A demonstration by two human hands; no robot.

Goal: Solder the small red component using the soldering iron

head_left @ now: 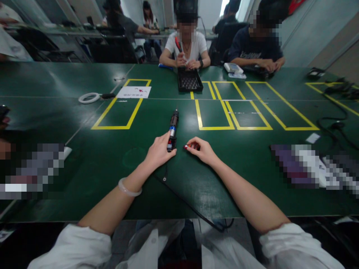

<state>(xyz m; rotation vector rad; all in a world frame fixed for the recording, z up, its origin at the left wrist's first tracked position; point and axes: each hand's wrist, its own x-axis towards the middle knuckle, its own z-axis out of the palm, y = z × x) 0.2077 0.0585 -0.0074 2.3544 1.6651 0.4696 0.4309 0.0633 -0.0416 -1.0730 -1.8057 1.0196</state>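
Observation:
My left hand (159, 151) grips the rear part of an electric screwdriver (173, 125), its fingers along the body and its thumb near the back end. The tool is dark with a blue and silver band, and its thin bit points away from me. Just to the right, my right hand (202, 150) pinches a small red and black part (186, 147) between thumb and fingers; its exact kind is too small to make out. A black cable (190, 209) runs below my hands across the table's near edge.
Yellow tape rectangles (217, 128) mark the green table. A printed sheet (134, 92) and a white cable coil (89, 98) lie at the left. Ahead, a black tray of small parts (190, 89) stands before a person (196, 48) holding a red-handled tool.

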